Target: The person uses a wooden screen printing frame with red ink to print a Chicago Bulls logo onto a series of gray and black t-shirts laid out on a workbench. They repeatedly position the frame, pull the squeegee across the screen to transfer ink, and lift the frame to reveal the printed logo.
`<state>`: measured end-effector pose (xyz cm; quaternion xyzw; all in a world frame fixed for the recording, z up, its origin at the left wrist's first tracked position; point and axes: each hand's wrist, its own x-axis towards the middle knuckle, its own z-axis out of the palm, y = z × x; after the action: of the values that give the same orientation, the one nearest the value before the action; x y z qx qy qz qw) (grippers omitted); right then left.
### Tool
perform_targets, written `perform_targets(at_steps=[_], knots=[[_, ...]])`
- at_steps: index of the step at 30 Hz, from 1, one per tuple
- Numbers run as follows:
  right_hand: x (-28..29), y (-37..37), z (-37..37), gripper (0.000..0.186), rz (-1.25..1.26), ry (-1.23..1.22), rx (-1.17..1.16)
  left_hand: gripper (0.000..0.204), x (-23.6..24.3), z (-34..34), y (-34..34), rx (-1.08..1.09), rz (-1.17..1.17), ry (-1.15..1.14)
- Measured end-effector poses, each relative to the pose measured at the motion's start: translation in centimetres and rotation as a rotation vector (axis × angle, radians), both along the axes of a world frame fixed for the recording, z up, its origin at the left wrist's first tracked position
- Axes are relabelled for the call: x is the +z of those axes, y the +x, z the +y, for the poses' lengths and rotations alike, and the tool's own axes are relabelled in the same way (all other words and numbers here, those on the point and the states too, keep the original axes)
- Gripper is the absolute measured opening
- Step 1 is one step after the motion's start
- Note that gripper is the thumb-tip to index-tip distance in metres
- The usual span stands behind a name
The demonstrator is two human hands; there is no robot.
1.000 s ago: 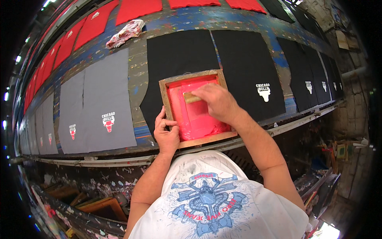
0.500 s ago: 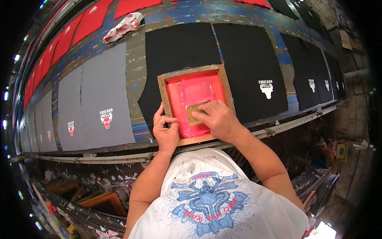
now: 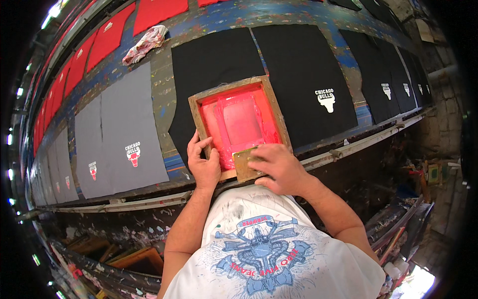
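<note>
A wooden screen-printing frame (image 3: 197,113) with pink-red ink on its mesh (image 3: 241,122) lies over a black fabric panel (image 3: 214,62). My left hand (image 3: 203,162) grips the frame's left side near its lower corner, the fingers bent over the wood. In my right hand (image 3: 281,168) is a flat, tan squeegee (image 3: 245,165), held at the near end of the frame and tilted toward me. My right fingers are slightly blurred. The frame hides the part of the panel beneath it.
To the right lie black panels (image 3: 303,65) with white bull-head prints; grey panels (image 3: 124,109) with white-and-red prints lie left. Red panels (image 3: 112,37) and a crumpled stained cloth (image 3: 145,45) are farther back. A rail (image 3: 348,149) follows the table's near edge. Wooden frames (image 3: 137,261) sit below.
My right hand has drawn the squeegee toward me, from the middle of the mesh to the frame's near end. My left hand still holds the frame. The view has shifted slightly.
</note>
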<state>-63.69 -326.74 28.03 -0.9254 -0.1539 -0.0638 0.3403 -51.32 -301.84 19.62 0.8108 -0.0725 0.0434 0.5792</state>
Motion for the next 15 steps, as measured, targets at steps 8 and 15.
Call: perform_targets(at_steps=[8, 15], knots=[[-2.5, -1.6, -2.3, 0.058, 0.107, 0.379, -0.539, 0.019, -0.2, 0.2, 0.1, -0.036, -0.187, 0.031], [-1.7, -3.0, -1.7, 0.049, -0.036, 0.506, -0.508, 0.020, 2.7, 0.2, -1.0, -0.012, -0.174, -0.128]])
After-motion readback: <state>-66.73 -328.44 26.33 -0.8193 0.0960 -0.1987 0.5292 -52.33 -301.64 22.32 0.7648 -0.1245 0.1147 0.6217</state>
